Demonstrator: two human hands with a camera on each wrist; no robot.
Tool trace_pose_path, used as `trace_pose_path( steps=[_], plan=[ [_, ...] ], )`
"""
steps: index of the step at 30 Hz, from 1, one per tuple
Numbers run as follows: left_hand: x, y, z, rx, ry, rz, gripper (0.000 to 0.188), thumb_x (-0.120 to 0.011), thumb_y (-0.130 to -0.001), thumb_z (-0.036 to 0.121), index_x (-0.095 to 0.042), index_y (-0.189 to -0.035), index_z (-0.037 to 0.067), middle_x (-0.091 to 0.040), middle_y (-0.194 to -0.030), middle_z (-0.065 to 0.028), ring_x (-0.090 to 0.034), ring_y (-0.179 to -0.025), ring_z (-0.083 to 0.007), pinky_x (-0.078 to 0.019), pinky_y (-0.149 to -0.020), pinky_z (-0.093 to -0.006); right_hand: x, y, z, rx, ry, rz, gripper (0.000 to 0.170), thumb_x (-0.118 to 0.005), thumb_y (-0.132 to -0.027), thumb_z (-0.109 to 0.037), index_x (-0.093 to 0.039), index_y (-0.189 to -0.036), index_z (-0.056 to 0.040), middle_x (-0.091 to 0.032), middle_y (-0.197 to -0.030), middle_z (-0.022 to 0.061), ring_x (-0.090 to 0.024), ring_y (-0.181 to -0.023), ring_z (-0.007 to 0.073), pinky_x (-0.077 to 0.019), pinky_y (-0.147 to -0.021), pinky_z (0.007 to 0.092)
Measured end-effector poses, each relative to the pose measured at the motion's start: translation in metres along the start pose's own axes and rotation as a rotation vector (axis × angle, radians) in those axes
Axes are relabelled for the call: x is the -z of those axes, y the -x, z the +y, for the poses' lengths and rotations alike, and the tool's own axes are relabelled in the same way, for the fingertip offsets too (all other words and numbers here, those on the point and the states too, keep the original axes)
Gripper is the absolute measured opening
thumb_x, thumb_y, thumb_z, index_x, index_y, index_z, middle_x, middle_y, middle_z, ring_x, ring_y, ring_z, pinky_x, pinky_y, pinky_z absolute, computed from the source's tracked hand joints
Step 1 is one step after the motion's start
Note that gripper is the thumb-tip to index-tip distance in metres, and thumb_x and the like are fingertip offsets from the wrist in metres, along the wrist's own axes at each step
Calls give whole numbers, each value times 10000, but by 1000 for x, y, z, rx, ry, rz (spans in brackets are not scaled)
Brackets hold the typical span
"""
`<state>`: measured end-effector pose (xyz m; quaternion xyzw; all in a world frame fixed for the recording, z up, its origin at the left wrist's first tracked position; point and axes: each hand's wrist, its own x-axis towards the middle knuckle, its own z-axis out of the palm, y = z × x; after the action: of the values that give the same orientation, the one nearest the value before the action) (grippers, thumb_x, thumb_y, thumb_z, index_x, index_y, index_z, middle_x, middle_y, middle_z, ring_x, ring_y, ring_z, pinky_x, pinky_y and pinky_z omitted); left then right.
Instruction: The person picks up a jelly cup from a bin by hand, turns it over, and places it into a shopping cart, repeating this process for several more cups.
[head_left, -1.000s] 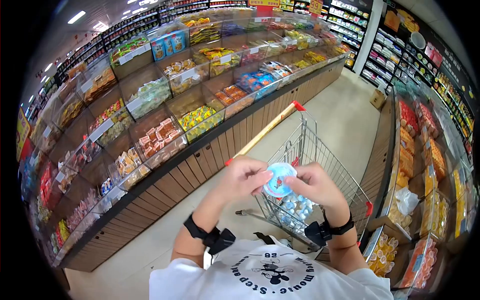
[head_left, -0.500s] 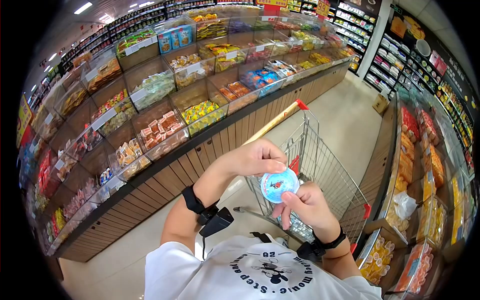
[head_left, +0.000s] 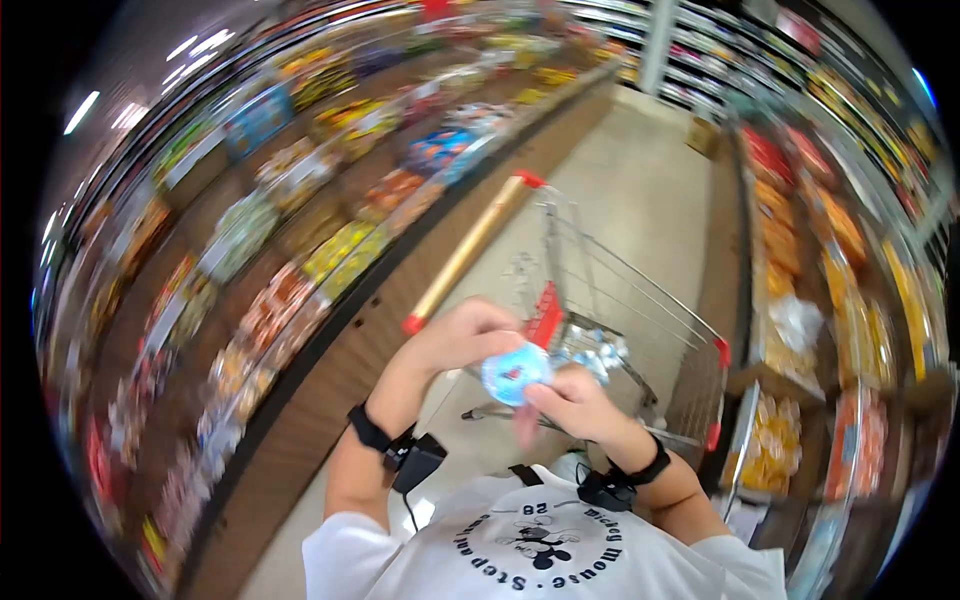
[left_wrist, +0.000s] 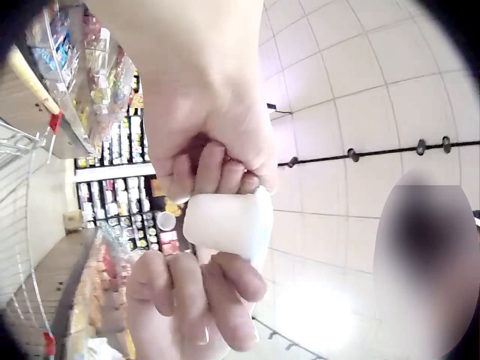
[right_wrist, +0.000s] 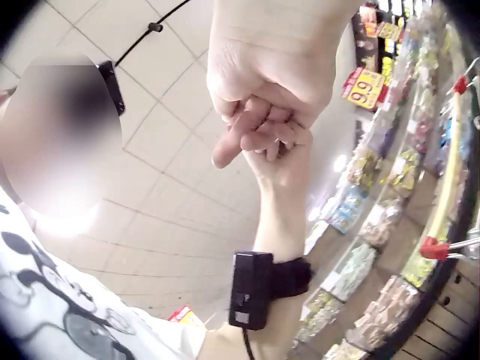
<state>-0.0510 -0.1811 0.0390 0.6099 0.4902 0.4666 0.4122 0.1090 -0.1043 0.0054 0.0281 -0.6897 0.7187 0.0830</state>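
A small round cup (head_left: 516,374) with a light blue lid and a red figure on it is held in front of the chest. My left hand (head_left: 468,338) grips its upper left edge. At the lower right edge my right hand (head_left: 578,402) pinches the cup, thumb on the lid. The left wrist view shows the cup's white side (left_wrist: 225,222) between the curled fingers of my left hand (left_wrist: 214,124) and those of my right hand (left_wrist: 196,300). In the right wrist view, my right hand (right_wrist: 274,82) hides the cup.
A metal shopping cart (head_left: 640,280) with a red-ended handle (head_left: 472,252) stands just ahead, small packs (head_left: 595,352) inside. Sweets bins (head_left: 345,250) line the left, more bins (head_left: 770,440) the right. An aisle floor (head_left: 640,160) runs between, with a carton (head_left: 702,137) further back.
The head view has swung and blurred, with shelves and cart shifted left. My left hand has gone from the cup's left side to its upper edge, my right to its lower edge.
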Motion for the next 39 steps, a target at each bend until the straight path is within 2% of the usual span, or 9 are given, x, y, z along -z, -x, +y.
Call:
trace_pose_path(
  steps=[7,10,14,18,21,25,30,32,39],
  plan=[
    [-48,-34,-108,362,299,65,167,-372,-797,183,-458,-786,40,-431,-570,0,-379,-478,-72,-295,-443,-187,78,93,144,-194,-284,746,339,-364,-810,-290,-491,-651,-19,-506,-540,34,-482,-493,94,-385,-483,200],
    [-65,-23,-153,410,456,111,177,-350,-807,184,-430,-862,36,-440,-604,-25,-395,-503,-87,-303,-449,-195,102,192,188,-223,-352,1411,305,-390,-798,-278,-489,-646,-34,-458,-511,11,-431,-447,94,-356,-436,206],
    [-68,13,-206,529,500,173,185,-357,-806,191,-426,-877,35,-442,-617,-38,-405,-503,-96,-306,-450,-194,100,340,206,-99,-348,2016,277,-369,-783,-213,-489,-636,-10,-423,-441,32,-379,-362,108,-291,-335,219],
    [-62,38,-233,622,552,265,188,-366,-801,189,-425,-893,36,-443,-621,-34,-403,-497,-92,-305,-447,-193,87,462,232,101,-351,2335,339,-323,-816,-297,-458,-666,-24,-365,-420,13,-327,-339,97,-253,-314,216],
    [-62,40,-236,654,539,316,198,-381,-792,191,-426,-908,37,-448,-628,-28,-397,-497,-84,-303,-449,-188,87,491,224,1,-642,2244,301,-314,-812,-323,-428,-783,-46,-426,-481,35,-335,-340,103,-268,-305,210],
    [-72,10,-235,646,414,250,190,-388,-784,182,-430,-909,46,-467,-649,-23,-400,-524,-73,-304,-458,-183,131,450,219,-450,-212,2138,222,-324,-803,-269,-386,-845,-60,-438,-474,60,-359,-317,112,-296,-292,216],
    [-89,-45,-243,608,269,239,137,-393,-780,132,-436,-878,46,-493,-684,-27,-424,-563,-73,-340,-493,-190,194,310,230,-446,320,1851,157,-390,-790,-177,-460,-819,-39,-437,-508,24,-379,-367,69,-284,-327,190],
    [-97,-67,-259,511,40,295,115,-407,-764,94,-437,-858,36,-498,-690,-49,-450,-577,-113,-365,-517,-225,217,265,260,-506,434,1580,174,-437,-752,-169,-477,-822,-15,-511,-601,104,-509,-544,164,-398,-493,273],
    [-114,-99,-335,462,-648,342,158,-450,-657,9,-454,-814,25,-482,-763,-129,-475,-705,-279,-379,-627,-352,276,161,357,-1027,466,648,245,-431,-725,-236,-513,-823,-27,-554,-744,132,-529,-673,284,-417,-588,350]
  ],
)
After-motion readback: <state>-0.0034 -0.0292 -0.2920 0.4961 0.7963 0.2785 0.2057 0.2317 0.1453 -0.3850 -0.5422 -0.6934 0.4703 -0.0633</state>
